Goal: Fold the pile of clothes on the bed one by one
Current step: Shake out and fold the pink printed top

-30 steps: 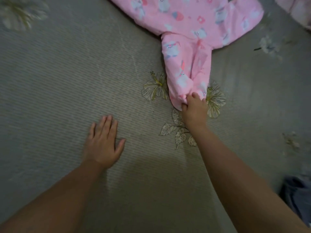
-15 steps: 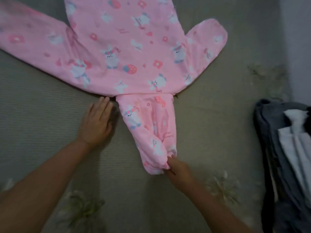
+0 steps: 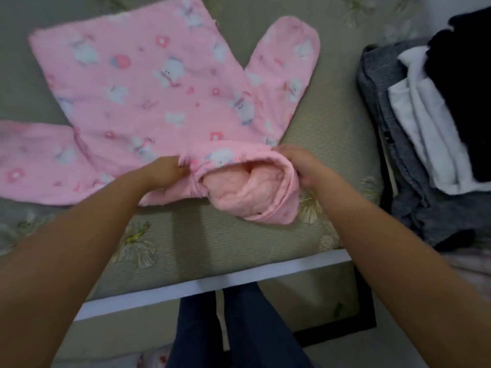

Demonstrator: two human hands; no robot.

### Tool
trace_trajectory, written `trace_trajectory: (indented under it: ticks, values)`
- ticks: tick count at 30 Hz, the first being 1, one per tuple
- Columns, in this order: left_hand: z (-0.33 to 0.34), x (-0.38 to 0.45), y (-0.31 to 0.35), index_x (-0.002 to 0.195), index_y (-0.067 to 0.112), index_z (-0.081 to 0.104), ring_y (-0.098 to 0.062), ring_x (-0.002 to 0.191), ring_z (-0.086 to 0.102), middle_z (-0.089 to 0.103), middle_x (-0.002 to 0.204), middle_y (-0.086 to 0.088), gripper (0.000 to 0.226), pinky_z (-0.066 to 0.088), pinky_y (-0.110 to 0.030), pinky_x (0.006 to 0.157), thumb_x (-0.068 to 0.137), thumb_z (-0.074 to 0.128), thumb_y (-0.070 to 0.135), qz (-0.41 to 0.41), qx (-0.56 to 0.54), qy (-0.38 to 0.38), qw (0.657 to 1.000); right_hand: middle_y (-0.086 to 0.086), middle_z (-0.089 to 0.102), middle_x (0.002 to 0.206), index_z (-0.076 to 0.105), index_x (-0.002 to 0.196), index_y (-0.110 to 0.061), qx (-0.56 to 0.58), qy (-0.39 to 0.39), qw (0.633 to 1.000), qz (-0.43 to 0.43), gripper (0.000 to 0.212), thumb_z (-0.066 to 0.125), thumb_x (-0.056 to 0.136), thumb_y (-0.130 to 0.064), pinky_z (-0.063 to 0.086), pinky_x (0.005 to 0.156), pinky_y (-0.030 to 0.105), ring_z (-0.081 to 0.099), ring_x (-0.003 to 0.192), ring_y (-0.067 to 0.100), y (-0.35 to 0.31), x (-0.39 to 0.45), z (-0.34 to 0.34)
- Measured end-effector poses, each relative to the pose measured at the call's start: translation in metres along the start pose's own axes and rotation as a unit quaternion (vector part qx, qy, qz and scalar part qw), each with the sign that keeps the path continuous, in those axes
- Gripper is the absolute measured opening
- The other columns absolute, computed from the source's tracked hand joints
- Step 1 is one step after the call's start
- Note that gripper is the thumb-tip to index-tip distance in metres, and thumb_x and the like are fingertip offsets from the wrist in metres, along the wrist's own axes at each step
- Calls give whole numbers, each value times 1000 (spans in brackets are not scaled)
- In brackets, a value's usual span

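Spread flat across the bed (image 3: 326,144), reaching from its left edge past the middle: a pink printed hooded top (image 3: 148,96), sleeves splayed out to either side. Hood (image 3: 247,187) toward the near edge, mouth gaping, paler lining showing. Left hand (image 3: 166,172) curled round the hood's left rim where it meets the body; right hand (image 3: 303,168) gripping the right rim, fingers wrapped over the fabric. Both grasping cloth, neither released. Along the right edge, well apart from the top, a heap of grey, white and black clothes (image 3: 425,128), seemingly awaiting their turn.

Step in hand, by the look of it: dealing with the hood before folding the first garment proper. Probably next: flipping the hood up onto the body so the neckline lies straight, then smoothing it flat. Calls for both rims lifted together and carried away from the near edge, kept level to avoid a bunched lining. Sleeves to follow, folded inward.
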State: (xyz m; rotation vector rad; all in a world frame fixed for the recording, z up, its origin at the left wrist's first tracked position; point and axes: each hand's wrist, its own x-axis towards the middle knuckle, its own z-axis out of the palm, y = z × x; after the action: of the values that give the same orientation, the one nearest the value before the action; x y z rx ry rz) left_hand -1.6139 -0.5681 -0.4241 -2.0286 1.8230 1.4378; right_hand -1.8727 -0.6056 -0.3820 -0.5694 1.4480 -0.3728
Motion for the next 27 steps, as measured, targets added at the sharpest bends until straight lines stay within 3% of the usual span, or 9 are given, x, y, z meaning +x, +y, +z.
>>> trace_trajectory:
  ticks: [4,6,8,11,14,16,18,22,27]
  values:
    - [5,-29,-3,117,-2,54,-16,77,56,57,116,-19,31,46,-24,66,96,44,18,-157,-387,54,907,4,65,67,51,95,-15,152,102,980,-78,17,36,97,-23,43,64,26,58,70,18,-38,14,-5]
    - [-1,-33,-16,125,-6,47,-23,86,57,57,114,-19,37,46,-24,66,96,44,18,-238,-466,159,837,12,66,95,50,117,-11,-73,122,982,-126,25,37,96,-18,43,74,28,58,91,22,-28,17,-3]
    - [-9,-35,-32,129,-6,42,-30,97,56,58,111,-18,42,46,-29,75,96,43,19,-299,-476,250,788,15,58,122,45,130,-8,-325,65,927,-175,40,46,91,-19,39,89,28,52,109,22,-3,23,1]
    - [-7,-47,-49,119,-4,50,-34,104,55,58,104,-18,39,42,-29,81,96,42,27,-294,-339,307,839,7,41,141,37,137,-13,-591,-107,773,-205,67,52,76,-36,27,106,39,34,131,23,33,26,18]
    - [23,-83,-50,129,10,43,-18,101,53,56,118,-3,52,38,-26,81,87,57,37,-150,-272,208,928,6,51,132,51,124,-13,-739,-97,611,-269,43,53,83,-27,14,110,46,35,129,17,66,31,31]
    - [50,-108,-46,134,15,39,-12,112,48,48,126,8,71,37,-24,88,76,67,44,-66,-217,137,964,9,64,111,63,104,-9,-718,-46,628,-296,25,50,84,-17,12,110,41,49,114,20,74,29,34]
    - [74,-119,-48,126,6,48,-21,115,52,57,123,-5,60,38,-25,82,78,68,36,-40,-137,187,972,10,67,91,66,90,-9,-664,8,674,-325,16,52,83,-13,13,105,38,57,99,23,72,24,33]
    - [65,-124,-35,104,-2,57,-35,89,60,65,97,-21,30,32,-29,63,85,62,21,-119,-100,349,924,13,65,78,68,96,-12,-637,81,648,-411,18,60,80,-17,16,82,34,55,93,28,34,5,39]
    - [-18,-144,-3,94,-5,57,-40,84,55,60,91,-28,27,30,-34,62,88,58,21,-78,-1,470,879,16,66,82,66,91,-9,-587,150,618,-500,18,55,81,-19,19,81,36,54,94,31,-41,-40,65]
